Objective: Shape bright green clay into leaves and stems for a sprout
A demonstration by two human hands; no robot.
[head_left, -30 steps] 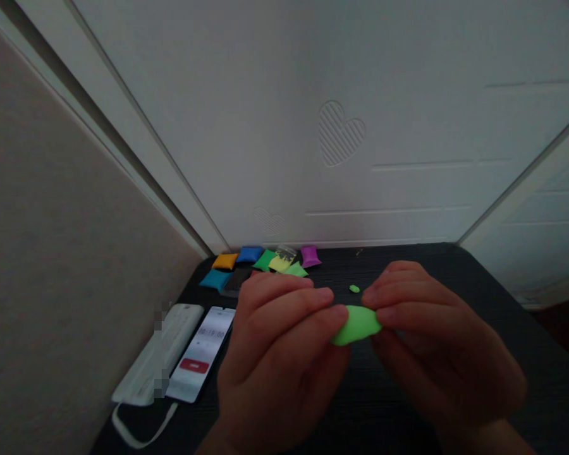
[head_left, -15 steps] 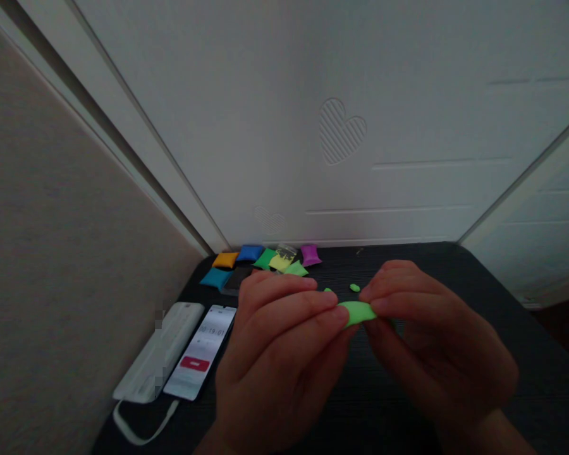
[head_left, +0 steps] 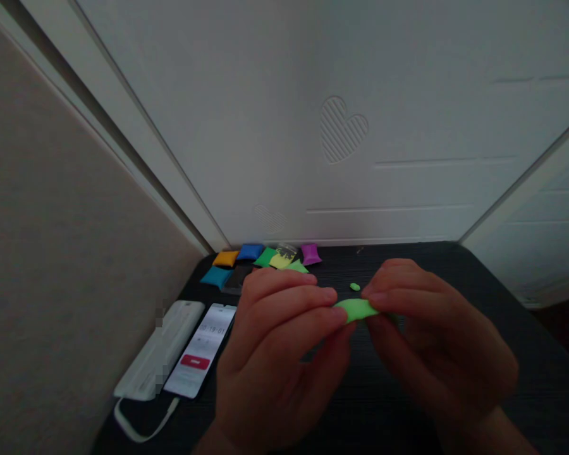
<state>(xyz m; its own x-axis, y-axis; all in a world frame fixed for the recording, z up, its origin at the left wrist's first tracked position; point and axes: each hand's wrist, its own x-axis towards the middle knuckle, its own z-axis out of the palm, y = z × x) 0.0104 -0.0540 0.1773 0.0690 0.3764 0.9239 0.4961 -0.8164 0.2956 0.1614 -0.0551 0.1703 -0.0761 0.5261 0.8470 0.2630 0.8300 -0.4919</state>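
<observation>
Between my two hands is a bright green piece of modelling clay (head_left: 359, 309), stretched sideways above the dark table. My left hand (head_left: 284, 354) pinches its left end between the fingertips and thumb. At the other end, the thumb and fingers of my right hand (head_left: 431, 341) are closed on it, and a bit of green shows behind them. Just past the clay, a small green lump (head_left: 354, 287) lies on the table. How much clay sits inside the fingers is hidden.
Small colourful packets, among them an orange packet (head_left: 226, 258), a blue packet (head_left: 250, 251) and a purple packet (head_left: 311, 254), lie along the table's back edge. At left are a phone (head_left: 201, 351) with a lit screen and a white power bank (head_left: 159, 354) with a cable. A white panel (head_left: 408, 126) rises behind.
The clay looks slightly longer and thinner between my fingers. My left thumb has shifted a little, opening a gap below the fingers. A second green bit behind my left fingertips is now hidden.
</observation>
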